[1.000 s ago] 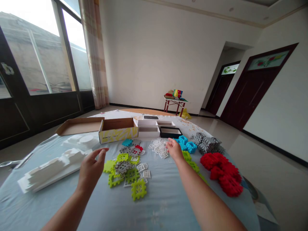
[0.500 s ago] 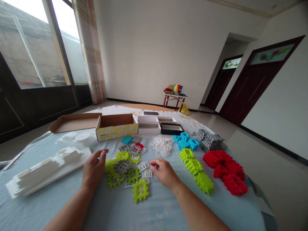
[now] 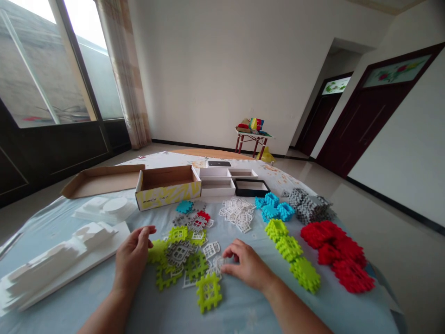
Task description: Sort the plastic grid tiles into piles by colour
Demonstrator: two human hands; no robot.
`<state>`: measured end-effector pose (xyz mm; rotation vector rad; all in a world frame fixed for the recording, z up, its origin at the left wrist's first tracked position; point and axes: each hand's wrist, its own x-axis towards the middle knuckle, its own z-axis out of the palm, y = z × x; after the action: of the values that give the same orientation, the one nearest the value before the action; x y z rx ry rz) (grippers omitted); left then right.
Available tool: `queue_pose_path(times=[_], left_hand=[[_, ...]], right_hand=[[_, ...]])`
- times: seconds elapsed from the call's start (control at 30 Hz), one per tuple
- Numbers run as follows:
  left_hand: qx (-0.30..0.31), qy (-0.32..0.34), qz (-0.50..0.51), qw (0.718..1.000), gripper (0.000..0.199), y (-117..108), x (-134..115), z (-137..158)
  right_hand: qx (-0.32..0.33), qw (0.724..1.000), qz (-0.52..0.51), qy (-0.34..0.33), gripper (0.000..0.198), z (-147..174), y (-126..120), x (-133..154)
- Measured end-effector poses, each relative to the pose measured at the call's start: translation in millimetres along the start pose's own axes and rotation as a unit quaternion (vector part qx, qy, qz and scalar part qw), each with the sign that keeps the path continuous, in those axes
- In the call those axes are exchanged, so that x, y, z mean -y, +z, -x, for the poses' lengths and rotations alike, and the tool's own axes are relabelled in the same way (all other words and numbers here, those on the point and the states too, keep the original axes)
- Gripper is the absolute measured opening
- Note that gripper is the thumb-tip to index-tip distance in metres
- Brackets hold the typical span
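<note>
My right hand point(image 3: 248, 266) is low over the right side of a mixed pile, its thumb and index finger apart. A blurred white window-shaped plastic piece point(image 3: 218, 264) lies right at those fingertips; I cannot tell whether they touch it. At the pile's left edge is my left hand point(image 3: 132, 250), fingers loosely bent and nothing seen in them. Between the hands lie lime-green notched square blocks point(image 3: 208, 293), grey notched pieces point(image 3: 179, 253) and white window frames point(image 3: 211, 249). Farther back in this pile are a red piece point(image 3: 203, 215) and a blue one point(image 3: 184, 207).
Sorted groups stand to the right: white window pieces point(image 3: 238, 213), blue blocks point(image 3: 271, 207), grey blocks point(image 3: 309, 205), green blocks point(image 3: 292, 253) and red blocks point(image 3: 339, 255). Behind are a cardboard box point(image 3: 168, 192) and small trays point(image 3: 252, 188). White foam point(image 3: 66, 264) lies left.
My right hand has moved down a little, and its thumb and index finger have spread. The white piece near them is now blurred. My left hand stays beside the pile; the view has shifted slightly.
</note>
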<state>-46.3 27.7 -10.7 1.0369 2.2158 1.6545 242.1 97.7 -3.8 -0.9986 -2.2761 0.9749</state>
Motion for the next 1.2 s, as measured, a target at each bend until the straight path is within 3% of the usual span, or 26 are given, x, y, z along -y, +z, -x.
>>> queue_pose_path(times=[0.17,0.37,0.47,0.6,0.77,0.97,1.2], left_hand=[[-0.003,-0.007,0.007,1.0,0.037,0,4,-2],[-0.012,-0.007,0.012,1.0,0.037,1,-1,-2],[-0.012,-0.008,0.021,1.0,0.037,2,-2,-2],[-0.009,-0.009,0.026,1.0,0.038,1,-3,-2],[-0.01,-0.001,0.016,1.0,0.038,2,-3,-1],[-0.01,0.009,0.037,0.999,0.038,4,-3,0],[0.019,0.017,0.022,0.999,0.037,4,-1,0]], right_hand=[[0.034,0.987,-0.148,0.053,0.016,1,-11,-5],[-0.006,0.984,-0.166,0.062,0.02,-17,-32,-14],[-0.108,0.972,-0.194,0.076,0.025,-36,-41,-18],[-0.252,0.929,-0.248,0.106,0.043,-51,-42,-22],[-0.194,0.947,-0.235,0.096,0.035,-42,-17,-24],[-0.086,0.987,-0.135,0.021,0.024,-22,9,-10],[-0.097,0.987,0.039,-0.125,0.019,-19,20,5]])
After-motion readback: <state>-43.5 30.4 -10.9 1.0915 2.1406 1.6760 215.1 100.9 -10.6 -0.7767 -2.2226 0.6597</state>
